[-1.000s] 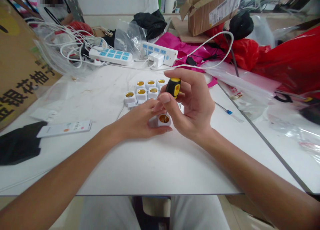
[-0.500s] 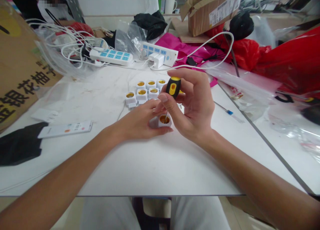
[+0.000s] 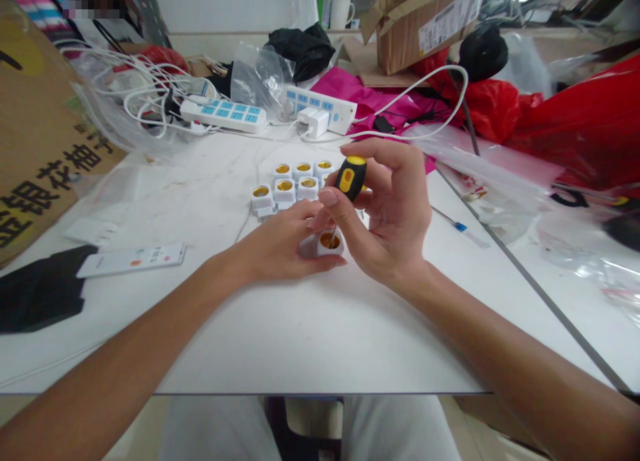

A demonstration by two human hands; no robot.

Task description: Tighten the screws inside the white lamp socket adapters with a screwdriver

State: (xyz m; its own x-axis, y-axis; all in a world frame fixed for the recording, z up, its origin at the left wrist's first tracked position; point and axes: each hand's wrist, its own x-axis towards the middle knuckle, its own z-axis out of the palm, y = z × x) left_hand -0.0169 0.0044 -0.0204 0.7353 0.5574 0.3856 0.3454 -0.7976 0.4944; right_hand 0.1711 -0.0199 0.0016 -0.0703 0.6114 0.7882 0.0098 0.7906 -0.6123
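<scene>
My left hand [image 3: 280, 246] lies on the white table [image 3: 310, 334] with its fingers closed round a small white lamp socket [image 3: 329, 242] that has a brass inside. My right hand [image 3: 390, 214] grips a screwdriver [image 3: 349, 179] with a yellow and black handle. The thin shaft points down into the socket's brass opening. Just behind the hands stands a cluster of several identical white sockets [image 3: 293, 181] with brass insides.
A white remote-like strip [image 3: 131, 259] and black cloth [image 3: 37, 294] lie left. Two power strips [image 3: 223, 114] [image 3: 320, 105] with white cables sit at the back. A cardboard box [image 3: 30, 147] stands left, another [image 3: 425, 21] far back, red bags [image 3: 575, 121] right. A small blue-tipped tool [image 3: 457, 224] lies right.
The screwdriver handle has shifted slightly to the right and turned in my right fingers. My left hand stays on the socket.
</scene>
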